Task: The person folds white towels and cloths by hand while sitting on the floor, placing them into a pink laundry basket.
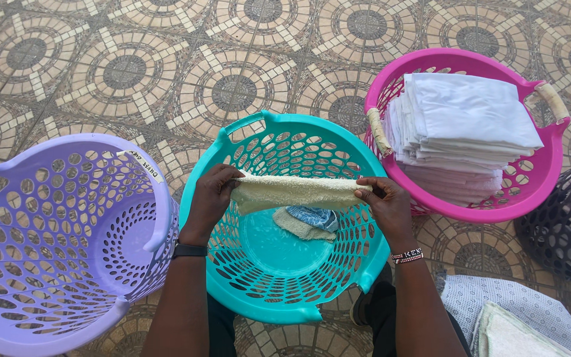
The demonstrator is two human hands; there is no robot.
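The left hand (pixel 211 197) pinches the left end of a cream terry cloth (pixel 291 192); the fingers are closed over its upper edge. The right hand (pixel 386 203) grips the right end in the same way, thumb and fingertips closed on the fabric. The cloth is stretched flat between both hands (folded lengthwise into a narrow band) and is held above the open mouth of the teal basket (pixel 259 277).

Inside the teal basket, on its floor, lie a blue patterned cloth (pixel 314 217) and, touching it on the left, another cream cloth (pixel 293 227).

To the left, just beside the teal basket, stands a lilac basket (pixel 47 251), tilted toward the near side. To the far right, a pink basket (pixel 460 208) holds a stack of folded white cloths (pixel 467 119). At the right edge stands a dark perforated basket (pixel 566 225). At the near right lies a pale dotted fabric (pixel 517 304) with a light green towel (pixel 507 337) on it.
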